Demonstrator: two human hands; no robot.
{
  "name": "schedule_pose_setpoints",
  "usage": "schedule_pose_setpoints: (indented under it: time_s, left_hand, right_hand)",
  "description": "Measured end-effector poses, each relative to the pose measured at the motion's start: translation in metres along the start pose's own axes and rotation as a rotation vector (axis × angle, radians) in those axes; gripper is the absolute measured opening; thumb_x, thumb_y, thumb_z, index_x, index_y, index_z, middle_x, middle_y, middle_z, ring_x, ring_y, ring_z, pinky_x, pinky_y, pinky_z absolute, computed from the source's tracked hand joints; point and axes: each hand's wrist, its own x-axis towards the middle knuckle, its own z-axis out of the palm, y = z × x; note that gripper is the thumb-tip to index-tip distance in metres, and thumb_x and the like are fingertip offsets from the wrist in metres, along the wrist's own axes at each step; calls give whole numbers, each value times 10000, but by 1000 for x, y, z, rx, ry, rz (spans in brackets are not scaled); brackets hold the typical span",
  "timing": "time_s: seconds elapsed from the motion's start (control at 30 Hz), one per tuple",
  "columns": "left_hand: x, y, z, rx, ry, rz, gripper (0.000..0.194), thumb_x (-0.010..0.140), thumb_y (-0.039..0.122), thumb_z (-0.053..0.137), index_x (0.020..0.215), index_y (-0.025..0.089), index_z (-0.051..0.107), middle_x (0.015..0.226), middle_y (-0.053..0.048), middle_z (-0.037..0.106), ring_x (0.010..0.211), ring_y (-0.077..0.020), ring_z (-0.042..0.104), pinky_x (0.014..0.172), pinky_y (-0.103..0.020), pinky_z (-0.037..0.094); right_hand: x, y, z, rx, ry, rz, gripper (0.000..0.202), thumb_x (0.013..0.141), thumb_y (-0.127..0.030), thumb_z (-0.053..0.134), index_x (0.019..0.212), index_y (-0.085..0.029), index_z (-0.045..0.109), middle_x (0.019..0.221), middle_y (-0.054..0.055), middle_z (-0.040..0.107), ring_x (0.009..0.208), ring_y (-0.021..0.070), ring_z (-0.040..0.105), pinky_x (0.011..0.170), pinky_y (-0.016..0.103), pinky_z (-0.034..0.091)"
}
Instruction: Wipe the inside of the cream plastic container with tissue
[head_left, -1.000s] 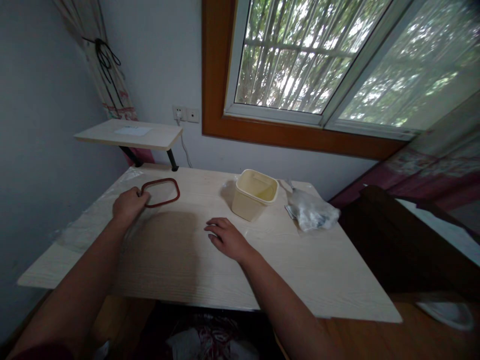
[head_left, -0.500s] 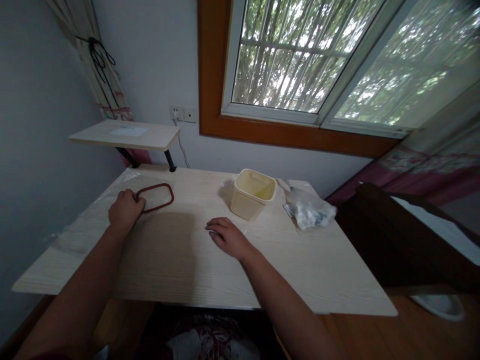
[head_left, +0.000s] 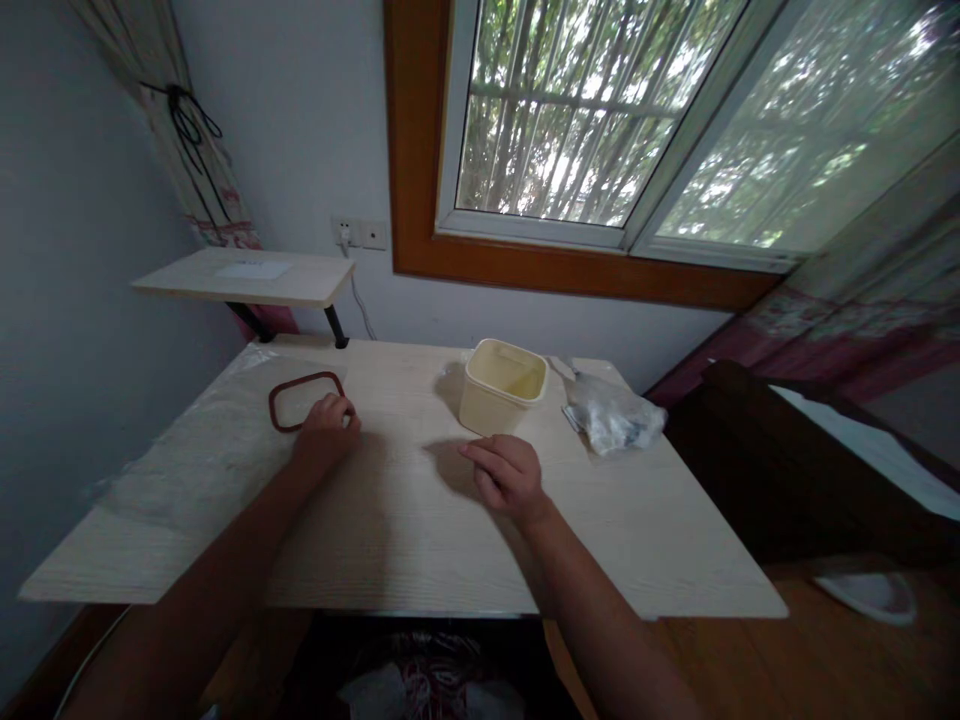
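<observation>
A reddish-brown rounded rectangular ring (head_left: 283, 386) lies on clear plastic sheeting at the left of the table. My left hand (head_left: 327, 422) is at the ring's right end, its fingers closed round that corner. A cream square tub (head_left: 491, 400), open at the top, stands near the back of the table. Just in front of the tub is my right hand (head_left: 510, 472), raised a little over the surface with its fingers bent together; whether anything small is between them is hidden. To the right of the tub lies a crumpled clear plastic bag (head_left: 619, 415).
The pale wooden table (head_left: 420, 560) carries a small raised shelf (head_left: 300, 285) at its back left, on black legs. Plastic sheeting (head_left: 187, 465) covers the left side. Behind are a wall socket with a cable and a window. Dark furniture (head_left: 735, 470) stands at the right.
My left hand has moved from the ring's left end to its right end. My right hand has shifted right, closer to the tub's front, and its fingers have drawn together.
</observation>
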Motion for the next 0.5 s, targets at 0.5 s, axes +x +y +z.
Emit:
schedule_pose_setpoints:
  time_s: [0.5]
  left_hand:
    - [-14, 13, 11, -56, -31, 135, 71, 868, 183, 510, 884, 208, 575, 945, -91, 589, 936, -262, 559, 884, -405, 481]
  right_hand:
    - [-27, 144, -105, -848, -175, 783, 371, 873, -287, 579, 1206, -164, 688, 1287, 175, 604, 1157, 331, 532, 1007, 481, 416]
